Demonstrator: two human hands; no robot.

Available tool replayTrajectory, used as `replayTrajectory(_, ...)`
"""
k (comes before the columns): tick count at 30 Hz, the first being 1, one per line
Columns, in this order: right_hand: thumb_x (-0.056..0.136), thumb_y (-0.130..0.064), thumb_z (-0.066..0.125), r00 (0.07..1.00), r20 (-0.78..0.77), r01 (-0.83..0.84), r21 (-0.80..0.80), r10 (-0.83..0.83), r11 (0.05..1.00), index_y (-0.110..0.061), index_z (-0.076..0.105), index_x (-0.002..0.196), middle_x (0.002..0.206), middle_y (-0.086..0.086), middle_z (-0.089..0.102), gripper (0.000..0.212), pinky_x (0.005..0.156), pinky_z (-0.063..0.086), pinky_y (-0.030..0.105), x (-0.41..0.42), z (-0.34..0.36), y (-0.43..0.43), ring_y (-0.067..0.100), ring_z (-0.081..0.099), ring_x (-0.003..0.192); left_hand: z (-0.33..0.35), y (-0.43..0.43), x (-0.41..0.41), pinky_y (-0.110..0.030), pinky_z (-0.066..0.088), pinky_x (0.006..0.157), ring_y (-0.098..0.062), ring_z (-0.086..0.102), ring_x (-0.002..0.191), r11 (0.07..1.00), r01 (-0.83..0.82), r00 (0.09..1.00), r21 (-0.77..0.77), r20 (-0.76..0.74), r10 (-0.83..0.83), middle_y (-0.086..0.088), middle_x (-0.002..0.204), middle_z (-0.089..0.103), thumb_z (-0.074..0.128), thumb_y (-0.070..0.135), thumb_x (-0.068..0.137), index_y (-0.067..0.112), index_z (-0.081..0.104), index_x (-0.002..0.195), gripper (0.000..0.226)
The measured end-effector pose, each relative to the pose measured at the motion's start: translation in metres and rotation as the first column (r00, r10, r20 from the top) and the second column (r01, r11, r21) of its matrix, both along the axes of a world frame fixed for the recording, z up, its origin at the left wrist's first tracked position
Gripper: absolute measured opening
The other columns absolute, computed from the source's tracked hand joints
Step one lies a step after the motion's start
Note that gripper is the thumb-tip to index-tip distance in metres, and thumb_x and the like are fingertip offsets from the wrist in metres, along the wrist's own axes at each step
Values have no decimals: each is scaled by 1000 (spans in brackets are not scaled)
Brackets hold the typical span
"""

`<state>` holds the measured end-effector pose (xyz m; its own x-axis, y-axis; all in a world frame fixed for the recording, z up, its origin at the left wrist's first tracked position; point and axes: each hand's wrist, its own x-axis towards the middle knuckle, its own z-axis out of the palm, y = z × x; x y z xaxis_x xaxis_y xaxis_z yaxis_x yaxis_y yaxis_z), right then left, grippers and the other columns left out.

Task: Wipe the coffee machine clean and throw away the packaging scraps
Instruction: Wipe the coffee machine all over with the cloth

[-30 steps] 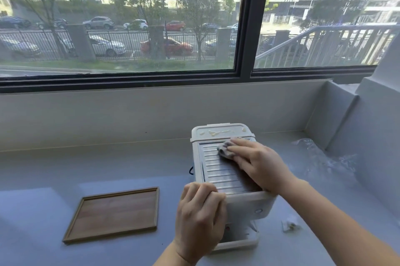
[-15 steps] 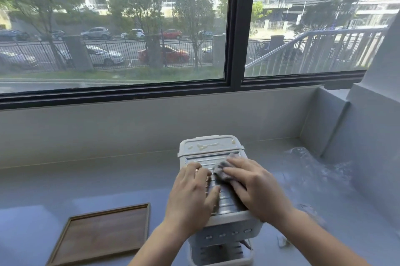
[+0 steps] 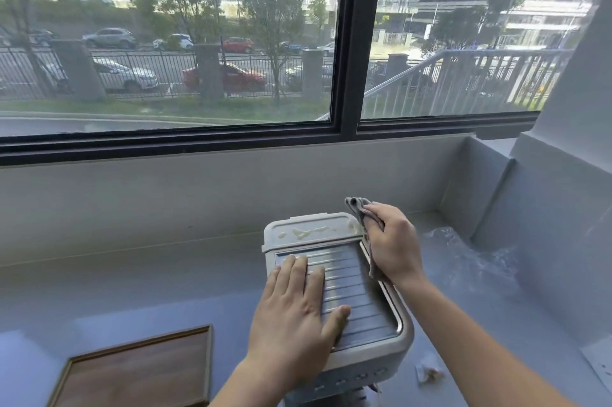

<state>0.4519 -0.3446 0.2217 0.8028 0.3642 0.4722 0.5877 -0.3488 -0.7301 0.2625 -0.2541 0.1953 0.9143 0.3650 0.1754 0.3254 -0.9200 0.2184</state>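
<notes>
Shifted rightward, right hand (image 3: 394, 241) grips cloth (image 3: 357, 204) beside coffee machine (image 3: 364, 290).

Lit brightly by daylight through the window (image 3: 198, 42) at 12 o'clock, sunlit street beyond slightly hazy. Cool bluish cast over the table (image 3: 132, 290), with a paler sheen toward 8 o'clock. Soft shadow beneath the left hand (image 3: 294, 324) on the ribbed metal top of the coffee machine (image 3: 357, 294), faint glare along its ribs. Wide-angle bending of frame and wall at 3 o'clock. Slight softness and smearing toward 5 and 7 o'clock.
</notes>
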Motion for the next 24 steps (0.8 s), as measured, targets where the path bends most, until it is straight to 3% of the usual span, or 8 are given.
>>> replayTrajectory(2, 93, -12, 62, 998, -37, -50, -105, 47, 993, -12, 74, 105, 111, 6, 72, 17, 82, 34, 10, 10, -4, 8, 23, 63, 109, 1, 1, 0, -31, -16, 120, -15, -6, 152, 1000, -10, 1000, 7, -10, 10, 3, 165, 3, 6, 75, 85, 32, 13, 151, 79)
replayTrajectory(4, 94, -16, 60, 991, -28, -131, -208, 128, 969, -18, 71, 113, 119, 1, 69, 22, 87, 36, 16, 12, -8, 9, 18, 59, 115, 2, -1, 1, -28, -20, 117, -14, -7, 151, 1000, -21, 1000, 11, -18, 21, 6, 165, 2, 10, 74, 88, 33, 13, 152, 76)
replayTrajectory(8, 88, -16, 69, 918, 316, -143, -297, 239, 944, -22, 73, 104, 119, -2, 69, 17, 92, 43, 28, 3, -17, -10, 25, 57, 102, 6, -4, 2, -27, -21, 117, -12, -10, 152, 999, -51, 997, -8, -60, 50, 7, 166, -2, 3, 76, 81, 33, 11, 153, 84)
replayTrajectory(10, 88, -20, 69, 863, 391, -187, -339, 319, 922, -23, 74, 101, 118, -6, 69, 14, 90, 48, 32, 5, -16, -17, 27, 56, 96, 9, -7, 4, -27, -23, 116, -13, -11, 152, 997, -69, 994, -21, -81, 67, 6, 166, -2, 1, 75, 78, 32, 10, 153, 87)
replayTrajectory(13, 89, -17, 68, 908, 260, -217, -381, 330, 899, -20, 76, 103, 120, -3, 70, 17, 95, 45, 34, 20, -4, -10, 29, 55, 103, 9, -15, 13, -35, -16, 121, -18, -10, 152, 993, -115, 990, -3, -85, 115, 1, 164, 3, 16, 69, 88, 27, 15, 149, 75)
replayTrajectory(15, 91, -17, 64, 913, 251, -200, -411, 321, 890, -18, 76, 98, 116, -2, 70, 14, 94, 44, 35, 17, 2, -3, 28, 51, 98, 8, -20, 18, -39, -13, 123, -20, -9, 152, 989, -149, 986, -2, -76, 148, 0, 163, 6, 20, 68, 89, 25, 18, 147, 72)
replayTrajectory(20, 91, -35, 60, 801, 333, -305, -488, 498, 818, -28, 71, 89, 101, -12, 64, 13, 79, 46, 30, -3, -2, -18, 21, 42, 83, 8, -26, 19, -37, -12, 123, -19, -6, 152, 983, -181, 981, 14, -68, 181, 0, 163, 8, 9, 72, 81, 23, 20, 148, 83)
replayTrajectory(24, 89, -25, 62, 893, 309, -167, -449, 328, 878, -23, 73, 94, 106, -3, 68, 13, 86, 44, 35, 19, 3, -3, 29, 50, 88, 8, -25, 19, -38, -11, 123, -21, -5, 152, 984, -179, 982, 14, -56, 180, -3, 162, 10, 18, 70, 88, 23, 21, 146, 75)
